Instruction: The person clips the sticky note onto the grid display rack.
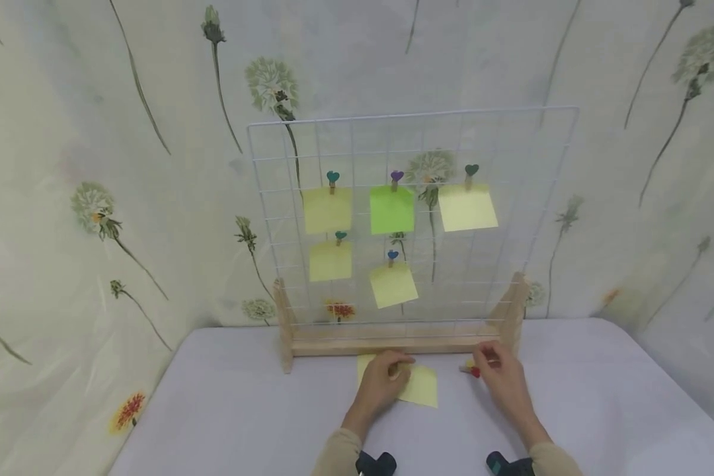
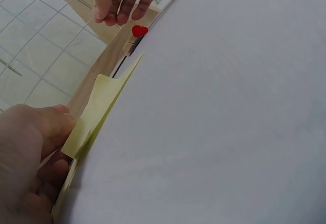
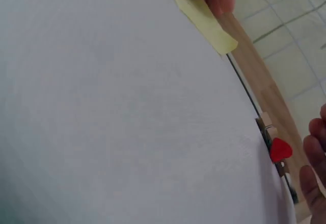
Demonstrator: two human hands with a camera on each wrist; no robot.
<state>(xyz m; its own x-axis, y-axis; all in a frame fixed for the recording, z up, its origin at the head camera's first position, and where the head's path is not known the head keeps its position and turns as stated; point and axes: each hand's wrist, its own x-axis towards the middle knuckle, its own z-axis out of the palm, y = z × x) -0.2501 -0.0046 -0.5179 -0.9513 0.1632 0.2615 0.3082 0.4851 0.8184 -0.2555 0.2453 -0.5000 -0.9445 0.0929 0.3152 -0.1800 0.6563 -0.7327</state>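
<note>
My left hand point(image 1: 382, 383) pinches a pale yellow sticky note point(image 1: 421, 386) between thumb and fingers, low over the white table; in the left wrist view the note point(image 2: 104, 99) tilts up from the surface. More yellow paper point(image 1: 364, 365) shows just behind that hand. My right hand point(image 1: 502, 377) hovers beside a few small clothespins lying near the rack's base, its fingers loosely bent with nothing seen between them. One clothespin has a red heart point(image 1: 475, 372), clear in the right wrist view as a red heart point(image 3: 280, 150) on a wooden peg.
Behind the hands stands a white wire grid point(image 1: 452, 277) in a wooden base point(image 1: 393, 346). Several notes hang on it from heart clothespins, among them a green note point(image 1: 392, 210) and a yellow note point(image 1: 394, 285). A flower-printed curtain point(image 1: 125, 99) covers the background.
</note>
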